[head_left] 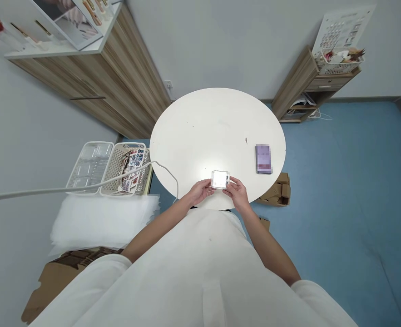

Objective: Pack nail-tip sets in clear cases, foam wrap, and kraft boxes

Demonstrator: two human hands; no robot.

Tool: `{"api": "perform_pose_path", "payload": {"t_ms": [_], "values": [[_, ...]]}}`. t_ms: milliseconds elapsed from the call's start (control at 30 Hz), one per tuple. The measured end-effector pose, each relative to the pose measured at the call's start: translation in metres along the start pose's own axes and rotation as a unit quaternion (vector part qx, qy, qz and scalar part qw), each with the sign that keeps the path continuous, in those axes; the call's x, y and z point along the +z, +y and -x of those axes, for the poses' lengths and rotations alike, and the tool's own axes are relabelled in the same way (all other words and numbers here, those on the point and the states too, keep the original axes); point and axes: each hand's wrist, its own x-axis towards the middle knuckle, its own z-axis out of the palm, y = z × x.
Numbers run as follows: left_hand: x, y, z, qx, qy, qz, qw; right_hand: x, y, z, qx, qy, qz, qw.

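Between my two hands, over the near edge of the white oval table (214,122), is a small clear plastic case (220,179) with rounded corners. Glare whitens its top, so what lies inside cannot be made out, apart from a dark spot near its right end. My left hand (202,190) is closed on the case's left end, and my right hand (237,191) grips the right end with thumb and fingers. A purple, pixel-blurred flat item (263,159) lies on the table to the right of my hands.
White baskets stand left of the table, one with clear trays (91,168), one with printed sheets (132,165). A white cable (118,177) crosses there above white sheeting (101,220). Cardboard boxes (278,190) sit by the right edge. Wooden cabinets (125,68) flank the back.
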Motion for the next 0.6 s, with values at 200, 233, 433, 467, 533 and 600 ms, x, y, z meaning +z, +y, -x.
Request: {"api": "perform_pose_path", "payload": {"t_ms": [200,233,433,467,533,600], "values": [[0.0000,-0.0037,0.0020,0.050,0.048,-0.168,0.983,0.0014,0.0015,-0.0007,-0.003,0.004,0.010,1.000],[-0.0005,-0.0047,0.0021,0.063,0.055,-0.189,0.978,0.0015,0.0020,-0.0008,-0.005,0.004,0.013,1.000],[-0.0055,-0.0072,0.0026,0.110,0.057,-0.263,0.957,0.0025,0.0025,-0.0017,-0.030,0.024,0.063,0.997],[-0.0063,-0.0071,0.0027,0.113,0.056,-0.277,0.952,0.0028,0.0025,-0.0022,-0.032,0.028,0.071,0.997],[-0.0077,-0.0072,0.0022,0.115,0.056,-0.307,0.943,0.0035,0.0034,-0.0039,-0.033,0.038,0.085,0.995],[-0.0085,-0.0087,0.0005,0.118,0.064,-0.340,0.931,0.0040,0.0054,-0.0061,-0.034,0.053,0.094,0.994]]}}
